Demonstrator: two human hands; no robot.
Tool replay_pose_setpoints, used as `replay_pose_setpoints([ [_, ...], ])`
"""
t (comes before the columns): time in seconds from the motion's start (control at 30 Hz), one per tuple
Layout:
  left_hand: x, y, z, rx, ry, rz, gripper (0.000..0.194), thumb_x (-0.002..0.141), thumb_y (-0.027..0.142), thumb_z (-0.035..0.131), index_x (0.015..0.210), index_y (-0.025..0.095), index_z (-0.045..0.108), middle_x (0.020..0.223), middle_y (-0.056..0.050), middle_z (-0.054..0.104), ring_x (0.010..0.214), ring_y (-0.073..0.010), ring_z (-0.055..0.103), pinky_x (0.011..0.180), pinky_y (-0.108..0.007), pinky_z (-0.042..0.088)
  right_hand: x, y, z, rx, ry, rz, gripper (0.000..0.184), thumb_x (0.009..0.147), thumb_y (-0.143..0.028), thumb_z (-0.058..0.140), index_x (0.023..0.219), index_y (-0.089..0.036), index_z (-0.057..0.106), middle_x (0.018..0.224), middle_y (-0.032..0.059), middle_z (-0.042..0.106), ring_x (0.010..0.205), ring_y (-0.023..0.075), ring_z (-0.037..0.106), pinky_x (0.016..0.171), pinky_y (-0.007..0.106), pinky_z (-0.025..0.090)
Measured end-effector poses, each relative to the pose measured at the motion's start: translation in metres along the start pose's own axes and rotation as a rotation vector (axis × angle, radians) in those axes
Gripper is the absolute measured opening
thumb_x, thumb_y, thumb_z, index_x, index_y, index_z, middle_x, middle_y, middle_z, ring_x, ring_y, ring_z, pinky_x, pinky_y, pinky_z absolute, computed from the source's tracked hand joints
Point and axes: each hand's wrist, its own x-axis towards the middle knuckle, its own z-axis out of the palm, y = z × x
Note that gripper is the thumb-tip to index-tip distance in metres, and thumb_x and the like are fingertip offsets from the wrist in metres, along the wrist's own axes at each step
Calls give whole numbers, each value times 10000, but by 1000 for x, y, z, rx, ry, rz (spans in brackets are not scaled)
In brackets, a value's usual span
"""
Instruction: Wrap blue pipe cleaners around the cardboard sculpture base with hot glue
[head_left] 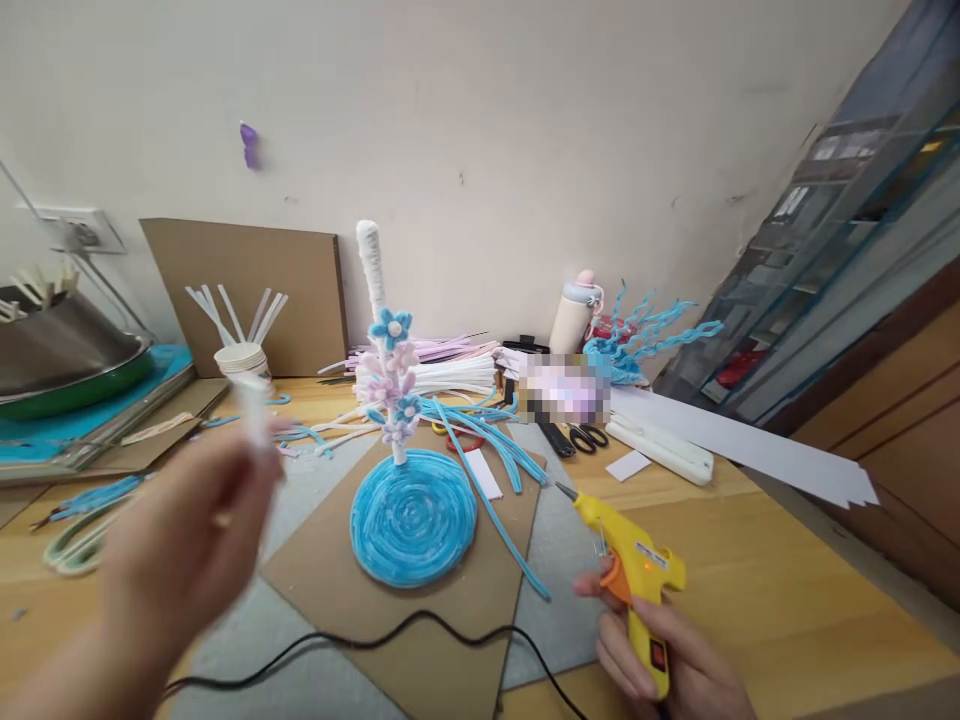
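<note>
My right hand (630,640) is wrapped round the handle of a yellow hot glue gun (637,560), fingers at its orange trigger. Its nozzle points up and left, and a small orange light glows on its side. My left hand (202,530), smeared by motion, pinches a whitish translucent glue stick (255,410) in front of a paper cup (238,358) of similar sticks. Between the hands lies a blue coiled disc (412,515) of fuzzy stems. A white wrapped stem (370,262) with blue, pink and lilac flowers (392,328) stands upright at its back edge.
Cardboard (465,640) lies under the disc, crossed by a black cord (405,625). Loose blue stems (495,520), scissors (589,438), a white bar-shaped object (664,452) and a bottle (574,315) are further back. A metal pot (67,335) stands left; the wall closes the back.
</note>
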Motion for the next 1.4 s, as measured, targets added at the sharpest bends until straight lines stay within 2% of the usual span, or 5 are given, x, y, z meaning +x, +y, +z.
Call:
replay_pose_setpoints([
  [0.17,-61,92,-2,-406,-787,114,218,960,330,420,826,242,568,652,42,633,545,-100,558,502,-202,383,7,-25,41,-816,145,-308,304,872,-422,595,1061,-192,660,825,80,713,631,206,622,630,348,500],
  [0.37,-47,141,21,-901,-1175,-507,331,918,490,462,765,209,547,419,83,464,384,-73,383,448,-178,304,26,-18,66,-1452,350,-613,441,893,-282,462,1299,-126,534,1253,215,655,1089,362,649,838,495,527],
  [0.63,-42,146,34,-1143,-1181,-844,323,907,469,493,745,196,551,352,71,469,251,-56,239,294,-169,142,23,-13,75,-1655,356,-487,463,907,-216,446,1354,-105,488,1419,229,552,1115,395,663,814,516,554],
  [0.83,-44,172,29,-1370,-1141,-1075,246,969,345,358,838,191,499,510,41,570,276,-52,391,301,-158,201,27,-13,77,-1671,360,-562,498,883,-148,437,1376,-84,463,1484,238,475,1135,371,664,828,487,572],
  [1.4,-71,192,38,-1712,-1110,-1060,347,804,490,645,778,170,515,604,-45,691,312,-64,499,287,-143,281,15,-2,68,-1337,314,-867,530,914,-267,434,1438,-195,416,1416,136,586,1206,299,635,930,422,558],
])
